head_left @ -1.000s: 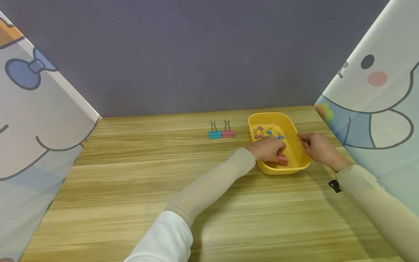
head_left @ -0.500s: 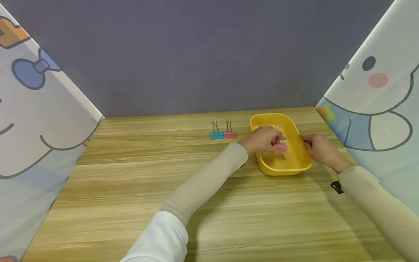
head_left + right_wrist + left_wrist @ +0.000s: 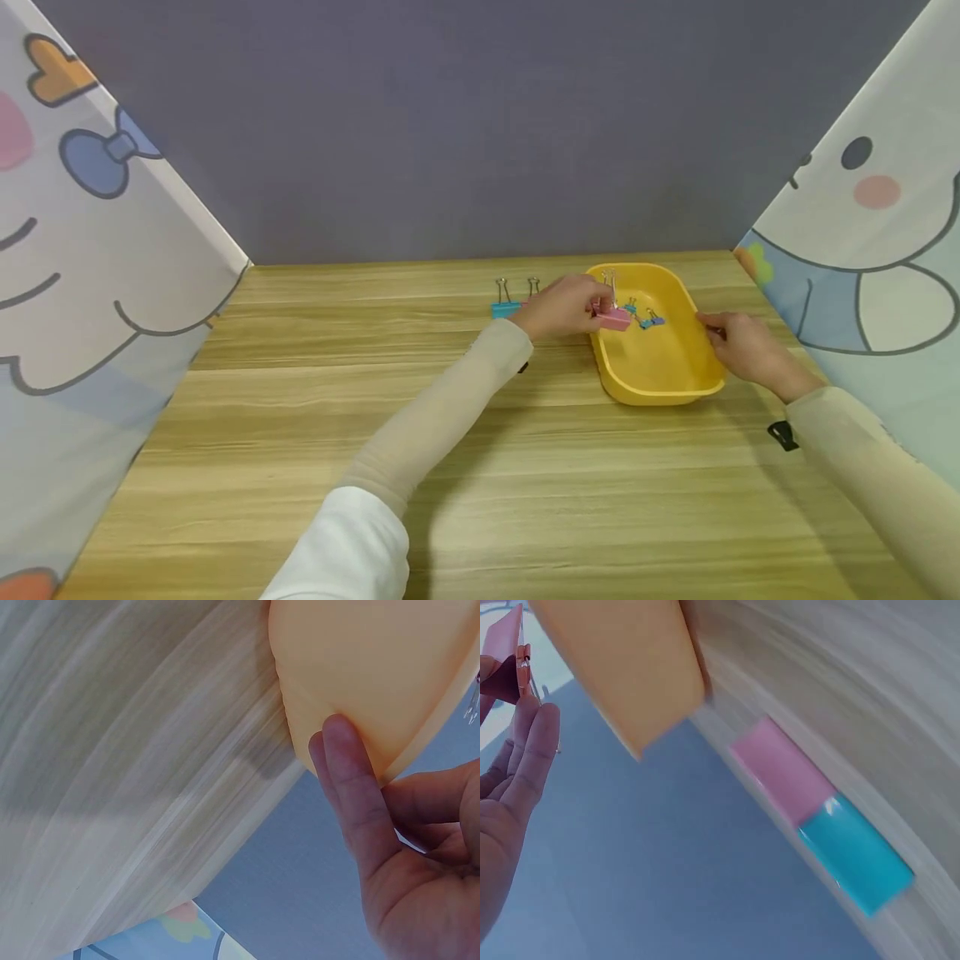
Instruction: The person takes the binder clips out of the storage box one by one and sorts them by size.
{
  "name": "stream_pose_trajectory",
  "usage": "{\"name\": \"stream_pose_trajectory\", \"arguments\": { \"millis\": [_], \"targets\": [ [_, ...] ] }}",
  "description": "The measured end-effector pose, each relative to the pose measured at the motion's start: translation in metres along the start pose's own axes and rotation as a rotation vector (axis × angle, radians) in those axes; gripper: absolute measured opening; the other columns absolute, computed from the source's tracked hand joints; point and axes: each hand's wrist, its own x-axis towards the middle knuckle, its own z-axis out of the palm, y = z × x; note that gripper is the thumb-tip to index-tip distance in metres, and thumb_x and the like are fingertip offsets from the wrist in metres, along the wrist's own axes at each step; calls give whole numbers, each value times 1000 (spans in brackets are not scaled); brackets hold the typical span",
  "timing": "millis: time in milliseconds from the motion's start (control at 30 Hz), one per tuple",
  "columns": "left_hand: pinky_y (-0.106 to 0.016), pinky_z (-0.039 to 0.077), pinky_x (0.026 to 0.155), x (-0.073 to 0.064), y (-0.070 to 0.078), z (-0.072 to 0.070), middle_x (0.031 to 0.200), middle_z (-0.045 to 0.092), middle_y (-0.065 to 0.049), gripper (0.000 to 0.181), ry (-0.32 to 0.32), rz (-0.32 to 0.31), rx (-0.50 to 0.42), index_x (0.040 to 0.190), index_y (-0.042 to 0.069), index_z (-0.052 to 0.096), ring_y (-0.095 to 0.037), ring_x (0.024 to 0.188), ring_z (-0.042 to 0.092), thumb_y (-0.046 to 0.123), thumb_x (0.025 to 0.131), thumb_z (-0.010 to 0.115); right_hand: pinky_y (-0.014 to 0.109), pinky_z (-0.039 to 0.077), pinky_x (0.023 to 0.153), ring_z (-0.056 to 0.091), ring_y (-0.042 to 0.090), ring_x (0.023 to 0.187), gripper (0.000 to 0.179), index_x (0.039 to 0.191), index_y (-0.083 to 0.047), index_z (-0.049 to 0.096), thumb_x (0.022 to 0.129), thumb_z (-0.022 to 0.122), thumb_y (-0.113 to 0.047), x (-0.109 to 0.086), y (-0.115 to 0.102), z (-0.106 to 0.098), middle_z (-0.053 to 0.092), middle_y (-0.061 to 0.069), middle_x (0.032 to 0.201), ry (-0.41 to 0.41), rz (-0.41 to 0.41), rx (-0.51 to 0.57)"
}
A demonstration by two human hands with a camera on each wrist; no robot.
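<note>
Left fingers (image 3: 537,754) pinch pink binder clip (image 3: 615,320).

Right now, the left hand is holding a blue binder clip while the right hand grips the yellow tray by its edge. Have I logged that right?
Not quite: the binder clip in the left hand is pink, not blue, as the head view shows. The right hand does grip the yellow tray by its edge.
</note>
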Motion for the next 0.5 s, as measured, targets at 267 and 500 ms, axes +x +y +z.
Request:
{"name": "stream_pose_trajectory", "arguments": {
  "millis": [267, 500],
  "targets": [
    [-20, 40, 67, -20, -17, -18, 86, 59, 5, 9, 22, -52, 10, 89, 16, 64, -11, 76, 49, 23, 86, 69, 36, 42, 57, 53, 28, 67, 37, 124, 18, 47, 91, 50, 1, 0, 3, 2, 49, 41, 115, 10, -20, -10],
    [-23, 38, 62, -39, -39, -33, 81, 57, 2, 13, 51, -99, 16, 88, 14, 64, -12, 71, 47, 19, 81, 74, 47, 47, 67, 57, 42, 84, 36, 121, 19, 50, 90, 51, 2, 0, 1, 2, 50, 40, 114, 38, -39, -22]
  ]
}}
